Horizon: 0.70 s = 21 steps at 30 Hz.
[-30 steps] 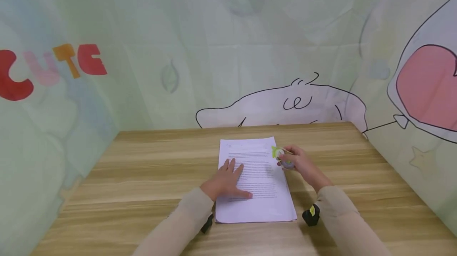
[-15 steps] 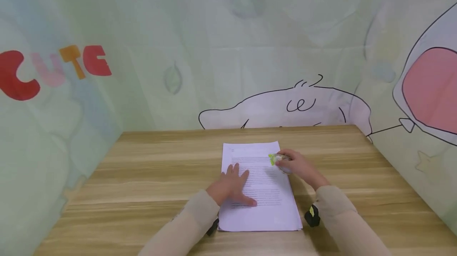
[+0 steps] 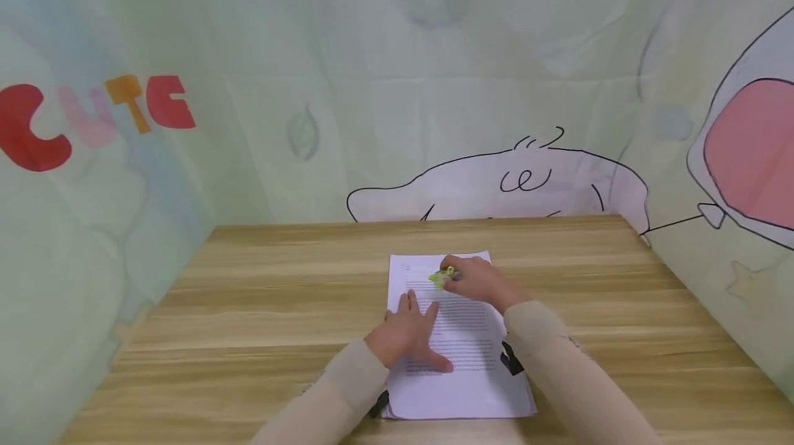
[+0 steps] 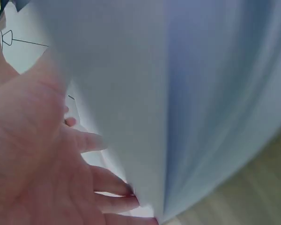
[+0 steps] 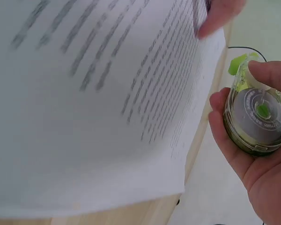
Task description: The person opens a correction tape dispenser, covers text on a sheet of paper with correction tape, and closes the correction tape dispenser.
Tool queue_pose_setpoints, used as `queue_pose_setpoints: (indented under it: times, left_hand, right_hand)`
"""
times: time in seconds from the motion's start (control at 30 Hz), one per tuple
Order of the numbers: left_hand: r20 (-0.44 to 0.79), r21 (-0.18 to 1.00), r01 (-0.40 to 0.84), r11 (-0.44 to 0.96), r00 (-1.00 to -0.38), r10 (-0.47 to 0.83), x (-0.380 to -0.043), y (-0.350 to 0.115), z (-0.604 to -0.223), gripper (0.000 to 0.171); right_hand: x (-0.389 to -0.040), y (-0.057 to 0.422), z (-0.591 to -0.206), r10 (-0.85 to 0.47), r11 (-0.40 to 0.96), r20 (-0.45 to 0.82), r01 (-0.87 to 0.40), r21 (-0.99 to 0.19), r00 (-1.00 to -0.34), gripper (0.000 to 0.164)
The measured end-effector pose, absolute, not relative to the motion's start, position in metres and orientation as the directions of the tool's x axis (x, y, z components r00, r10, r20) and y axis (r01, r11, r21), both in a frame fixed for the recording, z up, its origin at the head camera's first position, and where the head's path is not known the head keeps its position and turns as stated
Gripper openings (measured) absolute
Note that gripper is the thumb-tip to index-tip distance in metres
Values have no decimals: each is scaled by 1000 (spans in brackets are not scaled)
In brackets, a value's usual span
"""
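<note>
Printed sheets of paper point(image 3: 462, 397) lie in a stack on the table, lines of text facing up. My left hand point(image 3: 409, 335) rests on the left part of the top sheet, fingers spread and thumb out over the text. In the left wrist view the palm point(image 4: 37, 150) shows beside blurred, bowed sheets point(image 4: 117, 84). Over the upper text, my right hand point(image 3: 480, 281) grips a clear correction tape point(image 3: 442, 277) with a green tip pointing left. The right wrist view shows the round correction tape body point(image 5: 258, 117) held between the thumb and curled fingers.
The wood-grain table point(image 3: 279, 293) extends around the stack on all sides. A printed cloth point(image 3: 260, 121) hangs behind and along both sides. Dark wrist cameras, one by each cuff point(image 3: 511, 359), sit close to the paper's edges.
My right hand has carried the correction tape leftward from the sheet's right edge to above the upper text lines. My left hand keeps its spread on the paper; the head view has shifted slightly.
</note>
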<state>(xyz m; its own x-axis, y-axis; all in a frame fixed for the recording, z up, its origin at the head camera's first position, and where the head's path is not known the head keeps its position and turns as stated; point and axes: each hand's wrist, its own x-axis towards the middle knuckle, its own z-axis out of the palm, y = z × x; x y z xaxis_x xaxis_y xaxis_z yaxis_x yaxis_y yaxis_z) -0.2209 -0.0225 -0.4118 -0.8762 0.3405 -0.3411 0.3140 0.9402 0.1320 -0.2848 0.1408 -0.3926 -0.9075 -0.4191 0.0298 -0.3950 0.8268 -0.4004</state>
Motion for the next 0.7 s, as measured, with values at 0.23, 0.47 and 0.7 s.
queue_pose_setpoints:
  times: [0.23,0.47,0.7]
  left_hand:
    - [-337,98,316,944,-882,330,-219,-19,-408,112]
    - [-345,82,322,943,-879,330,-219,-16,-405,112]
    - [-334,67,304,950,-891,308,-219,-17,-407,113]
  right_hand:
    - [-302,122,-403,-466,842,41,-457,-286,-884,31]
    - [-312,106,-408,-534,822,49,-532,-205,-844,28]
    - [-315,94,-407,-569,806,47,-568,-166,-821,26]
